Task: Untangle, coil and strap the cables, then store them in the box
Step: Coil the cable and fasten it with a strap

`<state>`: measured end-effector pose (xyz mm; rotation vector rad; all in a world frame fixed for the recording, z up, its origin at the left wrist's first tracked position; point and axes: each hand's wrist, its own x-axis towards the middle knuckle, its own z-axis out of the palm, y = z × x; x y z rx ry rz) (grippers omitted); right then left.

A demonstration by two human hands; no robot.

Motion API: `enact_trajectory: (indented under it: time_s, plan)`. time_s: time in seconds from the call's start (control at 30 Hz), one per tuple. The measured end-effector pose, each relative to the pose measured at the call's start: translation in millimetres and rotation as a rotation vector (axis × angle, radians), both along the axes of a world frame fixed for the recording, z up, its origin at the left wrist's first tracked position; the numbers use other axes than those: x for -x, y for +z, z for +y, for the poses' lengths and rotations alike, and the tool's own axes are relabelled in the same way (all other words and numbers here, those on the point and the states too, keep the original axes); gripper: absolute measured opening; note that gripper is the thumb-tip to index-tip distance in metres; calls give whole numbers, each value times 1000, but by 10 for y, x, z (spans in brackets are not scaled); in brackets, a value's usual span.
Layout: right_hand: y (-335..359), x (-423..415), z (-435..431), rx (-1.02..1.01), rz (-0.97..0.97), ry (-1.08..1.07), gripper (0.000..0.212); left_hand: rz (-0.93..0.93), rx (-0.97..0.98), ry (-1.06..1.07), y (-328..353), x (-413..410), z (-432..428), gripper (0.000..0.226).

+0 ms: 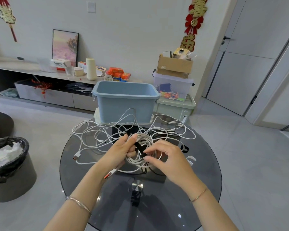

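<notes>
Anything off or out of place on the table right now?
Nothing spilled or damaged. The loose white cables sprawl tangled over the round dark glass table. From the white coil in the left hand, an orange-tipped USB plug hangs free, untucked.

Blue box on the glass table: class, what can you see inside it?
Only bare inner walls of the blue box show; nothing rises above its rim. Its front wall hides the bottom.
</notes>
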<state>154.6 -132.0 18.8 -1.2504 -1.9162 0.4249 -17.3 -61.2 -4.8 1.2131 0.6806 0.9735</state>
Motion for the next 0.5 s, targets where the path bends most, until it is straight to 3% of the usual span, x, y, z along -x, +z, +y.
enact_trajectory:
  time_s: [0.13,0.33,0.5]
  plan:
    - [-27,27,-5,33,-118,12,8,190,-86,25,-58,-9,-32,30]
    - [46,10,36,-87,273,-24,10,340,-202,-99,-4,-49,-194,15]
    - [29,-84,114,17,361,-92,12,384,-254,-259,59,-103,-329,17]
